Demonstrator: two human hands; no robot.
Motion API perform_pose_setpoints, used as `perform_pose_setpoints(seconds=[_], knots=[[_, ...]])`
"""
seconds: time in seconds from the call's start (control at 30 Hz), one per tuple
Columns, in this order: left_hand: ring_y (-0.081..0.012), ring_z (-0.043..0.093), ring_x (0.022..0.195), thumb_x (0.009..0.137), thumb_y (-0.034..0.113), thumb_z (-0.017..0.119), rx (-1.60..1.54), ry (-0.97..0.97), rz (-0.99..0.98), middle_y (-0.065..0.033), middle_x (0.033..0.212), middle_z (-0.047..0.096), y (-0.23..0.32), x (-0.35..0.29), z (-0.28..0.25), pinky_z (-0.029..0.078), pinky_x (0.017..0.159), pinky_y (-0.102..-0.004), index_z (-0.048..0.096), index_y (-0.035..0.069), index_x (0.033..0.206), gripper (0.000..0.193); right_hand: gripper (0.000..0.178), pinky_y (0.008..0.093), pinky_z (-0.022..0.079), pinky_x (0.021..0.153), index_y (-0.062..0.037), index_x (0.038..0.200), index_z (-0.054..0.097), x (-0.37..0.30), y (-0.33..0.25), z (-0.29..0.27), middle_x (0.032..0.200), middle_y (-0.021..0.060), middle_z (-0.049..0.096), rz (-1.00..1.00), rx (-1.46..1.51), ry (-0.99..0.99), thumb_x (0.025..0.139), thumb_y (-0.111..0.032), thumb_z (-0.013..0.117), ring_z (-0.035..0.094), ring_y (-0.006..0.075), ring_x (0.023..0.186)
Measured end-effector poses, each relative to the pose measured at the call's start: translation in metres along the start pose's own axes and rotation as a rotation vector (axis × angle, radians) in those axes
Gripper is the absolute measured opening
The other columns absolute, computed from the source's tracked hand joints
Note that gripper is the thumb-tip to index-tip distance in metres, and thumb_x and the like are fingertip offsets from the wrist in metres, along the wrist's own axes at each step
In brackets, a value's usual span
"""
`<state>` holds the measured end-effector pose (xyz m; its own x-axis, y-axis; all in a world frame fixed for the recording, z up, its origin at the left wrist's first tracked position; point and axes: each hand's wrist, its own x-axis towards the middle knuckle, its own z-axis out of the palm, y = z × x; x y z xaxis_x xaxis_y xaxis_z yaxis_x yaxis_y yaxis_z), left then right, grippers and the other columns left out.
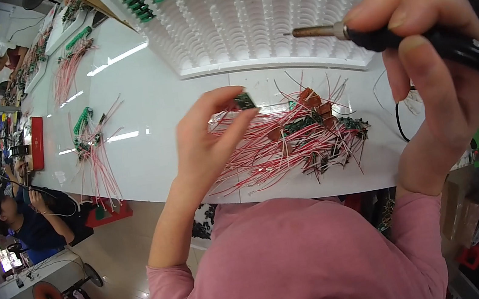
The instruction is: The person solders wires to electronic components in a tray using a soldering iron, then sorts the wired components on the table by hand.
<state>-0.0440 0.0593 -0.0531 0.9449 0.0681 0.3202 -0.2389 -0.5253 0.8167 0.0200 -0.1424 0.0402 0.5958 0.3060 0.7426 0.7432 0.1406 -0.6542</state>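
My left hand pinches a small green circuit board between thumb and fingertips, above the white table. Raised on the right, my right hand is closed round the black handle of a soldering iron. Its brownish metal barrel and thin tip point left, in front of the white tray and apart from the board. Below and beside my left hand lies a tangled pile of red and white wires with small green and brown boards among them.
A white ribbed tray holds rows of round green parts along its far side. Left on the table lie more wired bundles and a red box. A co-worker sits at far left; a fan stands below.
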Motion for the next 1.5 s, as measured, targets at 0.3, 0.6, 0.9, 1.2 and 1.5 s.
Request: perform_pose_setpoints(seconds=[0.3, 0.6, 0.9, 1.2, 1.5], knots=[[-0.0099, 0.053, 0.078, 0.073, -0.001, 0.065, -0.406, 0.07, 0.019, -0.0058, 0.094, 0.055, 0.063, -0.013, -0.027, 0.043, 0.07, -0.0218, 0.054, 0.0, 0.105, 0.035, 0.016, 0.0197, 0.041, 0.064, 0.0025, 0.093, 0.054, -0.006, 0.005, 0.004, 0.09, 0.0099, 0.057, 0.159, -0.012, -0.389, 0.08, -0.007, 0.054, 0.051, 0.0093, 0.072], [-0.0139, 0.056, 0.086, 0.082, -0.005, 0.05, -0.547, -0.003, 0.106, -0.0111, 0.104, 0.052, 0.065, -0.015, -0.017, 0.049, 0.073, -0.0246, 0.036, -0.001, 0.121, 0.042, 0.017, 0.0182, 0.04, 0.051, -0.0009, 0.091, 0.053, -0.012, 0.004, 0.025, 0.073, 0.0016, 0.055, 0.353, 0.093, -0.413, 0.078, -0.005, 0.062, 0.05, 0.0039, 0.061], [-0.007, 0.054, 0.068, 0.079, 0.0, 0.053, -0.472, 0.015, -0.188, -0.0097, 0.113, 0.047, 0.059, -0.015, -0.029, 0.045, 0.059, -0.0188, 0.04, 0.0, 0.119, 0.042, 0.014, 0.0157, 0.038, 0.051, -0.0009, 0.088, 0.054, -0.006, 0.006, 0.023, 0.072, -0.0021, 0.053, 0.547, 0.147, -0.305, 0.077, -0.003, 0.062, 0.047, 0.002, 0.062], [-0.0033, 0.045, 0.063, 0.074, 0.003, 0.061, -0.026, 0.012, 0.013, -0.003, 0.089, 0.054, 0.062, -0.002, -0.032, 0.033, 0.054, -0.0159, 0.052, 0.002, 0.108, 0.035, 0.013, 0.0192, 0.04, 0.051, -0.0007, 0.086, 0.056, 0.0, 0.007, 0.015, 0.072, 0.0018, 0.056, 0.331, -0.115, -0.342, 0.075, -0.002, 0.062, 0.051, 0.0062, 0.062], [-0.0055, 0.048, 0.063, 0.076, 0.002, 0.061, -0.072, -0.044, 0.029, -0.0031, 0.079, 0.054, 0.051, 0.005, -0.024, 0.038, 0.053, -0.0177, 0.059, 0.001, 0.096, 0.02, 0.015, 0.0215, 0.041, 0.053, -0.0017, 0.085, 0.056, -0.001, 0.0, 0.016, 0.071, 0.0039, 0.056, 0.263, -0.21, -0.387, 0.073, -0.003, 0.064, 0.052, 0.0099, 0.06]])
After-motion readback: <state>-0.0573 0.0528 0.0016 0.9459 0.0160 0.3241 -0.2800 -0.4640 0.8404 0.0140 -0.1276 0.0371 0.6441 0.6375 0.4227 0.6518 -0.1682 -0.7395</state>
